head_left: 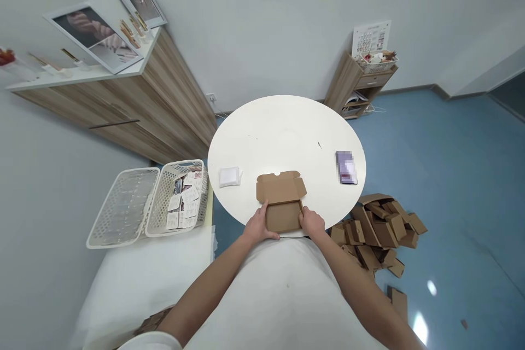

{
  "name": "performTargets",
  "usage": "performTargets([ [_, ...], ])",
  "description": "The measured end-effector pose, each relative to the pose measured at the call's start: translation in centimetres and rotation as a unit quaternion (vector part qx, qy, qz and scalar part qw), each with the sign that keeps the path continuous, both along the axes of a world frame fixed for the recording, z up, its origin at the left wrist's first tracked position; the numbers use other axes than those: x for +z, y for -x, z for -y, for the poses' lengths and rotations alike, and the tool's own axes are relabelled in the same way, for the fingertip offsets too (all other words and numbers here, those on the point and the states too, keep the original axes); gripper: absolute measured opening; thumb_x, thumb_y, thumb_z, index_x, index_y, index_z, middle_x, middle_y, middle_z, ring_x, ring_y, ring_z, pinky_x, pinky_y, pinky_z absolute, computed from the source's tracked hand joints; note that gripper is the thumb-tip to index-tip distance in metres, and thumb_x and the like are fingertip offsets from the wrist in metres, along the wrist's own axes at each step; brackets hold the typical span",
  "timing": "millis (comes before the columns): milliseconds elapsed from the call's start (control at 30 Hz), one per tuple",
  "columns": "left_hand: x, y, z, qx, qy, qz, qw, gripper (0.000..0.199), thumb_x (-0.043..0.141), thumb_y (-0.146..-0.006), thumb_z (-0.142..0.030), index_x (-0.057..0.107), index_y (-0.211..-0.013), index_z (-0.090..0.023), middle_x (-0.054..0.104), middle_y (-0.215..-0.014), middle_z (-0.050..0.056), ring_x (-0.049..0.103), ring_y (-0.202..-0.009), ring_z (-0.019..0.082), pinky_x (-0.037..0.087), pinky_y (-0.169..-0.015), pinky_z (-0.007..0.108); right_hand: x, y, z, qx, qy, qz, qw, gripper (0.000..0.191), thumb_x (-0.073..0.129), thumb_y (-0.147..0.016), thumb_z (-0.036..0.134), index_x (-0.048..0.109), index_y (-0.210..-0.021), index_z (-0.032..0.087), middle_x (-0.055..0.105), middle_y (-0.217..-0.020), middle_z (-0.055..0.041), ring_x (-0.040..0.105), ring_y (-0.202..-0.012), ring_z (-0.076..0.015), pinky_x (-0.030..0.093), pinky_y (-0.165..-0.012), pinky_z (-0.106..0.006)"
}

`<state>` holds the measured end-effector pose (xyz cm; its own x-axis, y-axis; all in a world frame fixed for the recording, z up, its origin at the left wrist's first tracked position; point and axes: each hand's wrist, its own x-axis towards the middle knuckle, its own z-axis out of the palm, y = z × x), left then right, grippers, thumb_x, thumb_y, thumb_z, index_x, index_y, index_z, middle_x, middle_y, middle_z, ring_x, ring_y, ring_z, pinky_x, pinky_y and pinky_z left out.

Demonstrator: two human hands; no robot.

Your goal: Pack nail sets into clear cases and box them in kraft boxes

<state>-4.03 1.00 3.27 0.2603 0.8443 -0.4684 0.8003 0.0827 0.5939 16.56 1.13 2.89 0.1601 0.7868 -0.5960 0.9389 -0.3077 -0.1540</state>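
Observation:
An opened brown cardboard box [283,216] lies at the near edge of the round white table [287,120], its flapped lid folded back away from me. Nothing shows inside its tray. My left hand [259,225] grips the box's left side, thumb along the wall. On the right side, my right hand [311,221] holds the wall near the lid's fold, fingers closed around it. To the left of the box lies a small stack of white packets [229,176]. A purple, pixelated item [346,167] lies near the table's right edge.
White baskets, one with cards [182,202] and one with clear packets [123,208], stand left of the table. Several brown boxes [385,224] are piled on the floor at the right. A wooden cabinet [164,87] and a small shelf unit [353,82] stand beyond.

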Motion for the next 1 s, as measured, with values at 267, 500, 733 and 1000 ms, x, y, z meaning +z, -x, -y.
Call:
performTargets([
  [267, 0.8, 0.4, 0.2, -0.04, -0.013, -0.027, 0.999, 0.123, 0.067, -0.046, -0.063, -0.004, -0.138, -0.022, 0.048, -0.115, 0.014, 0.048, -0.104, 0.031, 0.04, -0.076, 0.035, 1.3, -0.2, 1.8, -0.057, -0.029, -0.075, 0.995, 0.05, 0.024, -0.084, 0.053, 0.037, -0.119, 0.02, 0.057, -0.108, -0.0118, 0.055, -0.096, -0.028, 0.039, -0.073, -0.037],
  [500, 1.1, 0.3, 1.7, 0.037, -0.003, -0.012, 0.999, 0.111, 0.061, -0.056, -0.063, -0.005, -0.137, -0.026, 0.046, -0.121, 0.012, 0.055, -0.092, 0.025, 0.041, -0.065, 0.029, 2.4, -1.1, 3.2, -0.078, -0.018, -0.153, 0.985, 0.066, 0.022, -0.083, 0.056, 0.014, -0.136, 0.018, 0.041, -0.129, -0.0114, 0.042, -0.115, -0.0244, 0.034, -0.087, -0.033],
  [733, 0.7, 0.2, 3.5, 0.252, 0.085, 0.094, 0.959, 0.083, 0.051, -0.07, -0.059, 0.021, -0.134, -0.015, 0.047, -0.12, 0.017, 0.056, -0.093, 0.022, 0.041, -0.077, 0.031, 2.3, -2.6, 2.8, -0.017, 0.024, -0.219, 0.975, 0.074, 0.036, -0.079, 0.054, 0.01, -0.138, 0.018, 0.032, -0.136, -0.013, 0.036, -0.12, -0.0267, 0.032, -0.091, -0.037],
  [1000, 2.4, -2.4, 2.5, 0.33, 0.193, 0.206, 0.901, 0.055, 0.05, -0.076, -0.048, 0.037, -0.125, -0.026, 0.048, -0.121, 0.011, 0.05, -0.105, 0.023, 0.043, -0.073, 0.031, 2.6, -4.8, 0.0, -0.048, 0.086, -0.464, 0.88, 0.07, 0.055, -0.071, 0.043, 0.024, -0.132, 0.027, 0.045, -0.125, -0.0105, 0.057, -0.086, -0.0201, 0.048, -0.063, -0.031],
])
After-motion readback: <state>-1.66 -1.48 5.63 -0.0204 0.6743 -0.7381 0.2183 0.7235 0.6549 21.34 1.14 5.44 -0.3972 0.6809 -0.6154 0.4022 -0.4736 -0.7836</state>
